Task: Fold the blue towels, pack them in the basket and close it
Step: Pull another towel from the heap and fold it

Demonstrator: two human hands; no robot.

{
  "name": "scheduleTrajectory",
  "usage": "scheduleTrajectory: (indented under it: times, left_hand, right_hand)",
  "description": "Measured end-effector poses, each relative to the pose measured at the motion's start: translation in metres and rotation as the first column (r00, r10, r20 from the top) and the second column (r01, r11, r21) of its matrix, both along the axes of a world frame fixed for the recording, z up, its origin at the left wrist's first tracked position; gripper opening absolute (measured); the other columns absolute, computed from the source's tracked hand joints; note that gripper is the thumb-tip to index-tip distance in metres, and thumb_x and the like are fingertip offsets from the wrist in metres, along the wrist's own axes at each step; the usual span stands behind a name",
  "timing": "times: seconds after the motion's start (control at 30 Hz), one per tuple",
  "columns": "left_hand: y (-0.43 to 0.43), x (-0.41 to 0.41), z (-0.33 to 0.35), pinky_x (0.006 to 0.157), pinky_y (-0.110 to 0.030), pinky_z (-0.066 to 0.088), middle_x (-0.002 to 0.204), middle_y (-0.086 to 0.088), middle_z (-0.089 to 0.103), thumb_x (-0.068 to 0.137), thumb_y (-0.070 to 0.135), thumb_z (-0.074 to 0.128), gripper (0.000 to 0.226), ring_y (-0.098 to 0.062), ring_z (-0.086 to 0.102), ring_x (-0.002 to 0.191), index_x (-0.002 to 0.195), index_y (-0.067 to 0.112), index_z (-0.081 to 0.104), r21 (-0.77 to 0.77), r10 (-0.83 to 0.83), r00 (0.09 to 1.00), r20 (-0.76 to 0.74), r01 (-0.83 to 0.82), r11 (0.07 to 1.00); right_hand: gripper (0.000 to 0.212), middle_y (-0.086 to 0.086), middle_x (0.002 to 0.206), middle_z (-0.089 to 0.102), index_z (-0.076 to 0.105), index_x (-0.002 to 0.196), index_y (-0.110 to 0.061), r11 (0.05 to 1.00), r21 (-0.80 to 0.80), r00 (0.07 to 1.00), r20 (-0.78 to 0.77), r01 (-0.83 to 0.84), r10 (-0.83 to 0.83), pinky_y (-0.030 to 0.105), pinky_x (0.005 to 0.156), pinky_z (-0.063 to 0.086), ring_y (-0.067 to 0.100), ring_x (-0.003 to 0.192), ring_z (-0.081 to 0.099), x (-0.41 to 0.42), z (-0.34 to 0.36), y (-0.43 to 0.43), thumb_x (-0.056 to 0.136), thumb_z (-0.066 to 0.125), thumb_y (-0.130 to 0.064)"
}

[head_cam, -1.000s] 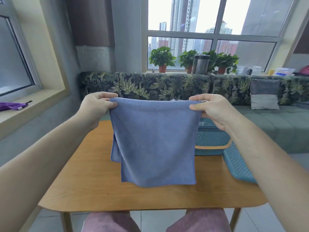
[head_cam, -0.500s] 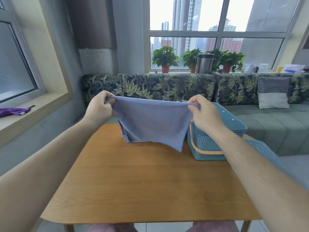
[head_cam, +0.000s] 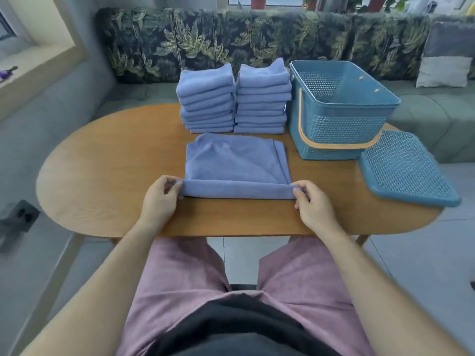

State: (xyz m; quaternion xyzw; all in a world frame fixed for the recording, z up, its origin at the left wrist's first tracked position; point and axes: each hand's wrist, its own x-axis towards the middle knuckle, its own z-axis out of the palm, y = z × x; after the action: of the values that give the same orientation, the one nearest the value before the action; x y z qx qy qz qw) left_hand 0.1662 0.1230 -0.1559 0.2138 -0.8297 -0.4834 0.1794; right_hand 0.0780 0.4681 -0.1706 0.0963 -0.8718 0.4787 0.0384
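A blue towel [head_cam: 235,160] lies flat on the wooden table [head_cam: 108,176], its near edge lifted slightly. My left hand [head_cam: 159,201] pinches the near left corner and my right hand [head_cam: 312,205] pinches the near right corner. Behind the towel stand two stacks of folded blue towels, a left stack [head_cam: 207,98] and a right stack [head_cam: 262,98]. To their right is the open teal basket [head_cam: 341,124] with a tan handle, nothing visible inside. Its teal lid [head_cam: 406,168] lies at the table's right edge, partly overhanging.
A leaf-patterned sofa back [head_cam: 205,39] runs behind the table, with a grey cushion [head_cam: 447,57] at far right. A window ledge [head_cam: 33,70] is at the left. My legs in pink shorts [head_cam: 180,278] are under the table's near edge.
The towel, held up in the air by its top corners before, now lies on the table. My hands have come down and nearer with it. The camera now looks down.
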Motion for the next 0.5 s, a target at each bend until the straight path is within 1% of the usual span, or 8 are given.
scheduleTrajectory:
  times: [0.17, 0.23, 0.3, 0.33, 0.37, 0.43, 0.47, 0.5]
  left_hand:
    - [-0.003, 0.010, -0.013, 0.073, -0.025, 0.047, 0.085, 0.007, 0.069, 0.099, 0.023, 0.060, 0.012, -0.009, 0.061, 0.077, 0.089, 0.028, 0.064, 0.035, 0.006, 0.999, -0.046, -0.005, 0.999]
    - [-0.001, 0.012, -0.010, 0.068, -0.026, 0.045, 0.073, 0.006, 0.066, 0.100, 0.030, 0.058, 0.023, -0.008, 0.057, 0.068, 0.081, 0.020, 0.067, 0.061, 0.012, 0.999, -0.049, -0.009, 0.998]
    - [0.005, 0.014, -0.009, 0.061, -0.025, 0.045, 0.059, 0.002, 0.062, 0.101, 0.035, 0.054, 0.041, -0.009, 0.054, 0.058, 0.072, 0.008, 0.066, 0.100, -0.016, 1.000, -0.025, 0.018, 0.995]
    - [0.008, 0.015, -0.009, 0.061, -0.029, 0.047, 0.056, -0.001, 0.061, 0.100, 0.037, 0.053, 0.044, -0.012, 0.055, 0.056, 0.069, 0.007, 0.064, 0.055, -0.031, 0.999, -0.004, 0.032, 0.998]
    - [0.012, 0.015, -0.009, 0.062, -0.033, 0.049, 0.057, -0.004, 0.061, 0.097, 0.038, 0.053, 0.044, -0.015, 0.057, 0.056, 0.066, 0.008, 0.062, -0.076, -0.045, 0.999, 0.011, 0.046, 0.996]
    - [0.021, 0.006, -0.008, 0.067, -0.041, 0.049, 0.063, 0.001, 0.062, 0.091, 0.039, 0.052, 0.036, -0.020, 0.057, 0.068, 0.066, 0.014, 0.061, -0.401, -0.094, 0.996, -0.004, 0.084, 0.912]
    - [0.026, -0.003, -0.007, 0.071, -0.042, 0.050, 0.073, 0.006, 0.066, 0.089, 0.039, 0.053, 0.029, -0.020, 0.058, 0.076, 0.073, 0.018, 0.066, -0.489, -0.138, 0.990, -0.022, 0.110, 0.865]
    - [0.032, -0.014, -0.007, 0.079, -0.042, 0.050, 0.089, 0.008, 0.069, 0.088, 0.040, 0.053, 0.025, -0.020, 0.061, 0.088, 0.085, 0.021, 0.071, -0.537, -0.189, 0.982, -0.012, 0.153, 0.830]
  right_hand:
    - [0.015, -0.007, 0.065, 0.061, 0.067, 0.101, -0.026, 0.999, -0.035, 0.999, -0.046, -0.013, 0.012, 0.021, 0.064, 0.045, 0.007, 0.064, 0.059, 0.005, -0.004, -0.001, 0.103, 0.053, -0.021]
    - [0.022, -0.010, 0.069, 0.064, 0.070, 0.086, -0.023, 0.998, -0.054, 0.998, -0.057, 0.011, -0.014, 0.017, 0.066, 0.043, 0.007, 0.071, 0.061, 0.007, -0.003, 0.000, 0.102, 0.055, -0.024]
    - [0.042, -0.011, 0.064, 0.065, 0.065, 0.061, -0.019, 0.998, -0.058, 0.995, -0.098, 0.026, -0.032, 0.018, 0.077, 0.042, 0.009, 0.075, 0.062, 0.010, -0.006, 0.002, 0.101, 0.054, -0.028]
    - [0.048, -0.009, 0.059, 0.063, 0.061, 0.054, -0.017, 0.999, -0.016, 0.989, -0.140, 0.040, -0.042, 0.021, 0.081, 0.043, 0.012, 0.074, 0.062, 0.010, -0.008, 0.002, 0.100, 0.052, -0.030]
    - [0.050, -0.006, 0.056, 0.060, 0.057, 0.052, -0.016, 0.996, 0.052, 0.976, -0.211, 0.066, -0.053, 0.029, 0.080, 0.046, 0.015, 0.071, 0.059, 0.010, -0.007, 0.001, 0.098, 0.051, -0.032]
    - [0.043, -0.006, 0.056, 0.053, 0.049, 0.055, -0.017, 0.974, 0.190, 0.926, -0.376, 0.120, -0.041, 0.038, 0.066, 0.045, 0.018, 0.071, 0.051, 0.006, 0.000, -0.010, 0.095, 0.051, -0.033]
    - [0.035, -0.008, 0.063, 0.057, 0.054, 0.061, -0.019, 0.960, 0.246, 0.904, -0.428, 0.132, -0.014, 0.036, 0.066, 0.045, 0.019, 0.076, 0.053, 0.001, 0.006, -0.020, 0.093, 0.052, -0.033]
    - [0.026, -0.009, 0.078, 0.065, 0.064, 0.074, -0.021, 0.942, 0.312, 0.900, -0.435, 0.123, 0.026, 0.035, 0.073, 0.046, 0.020, 0.088, 0.057, -0.004, 0.011, -0.032, 0.093, 0.052, -0.035]
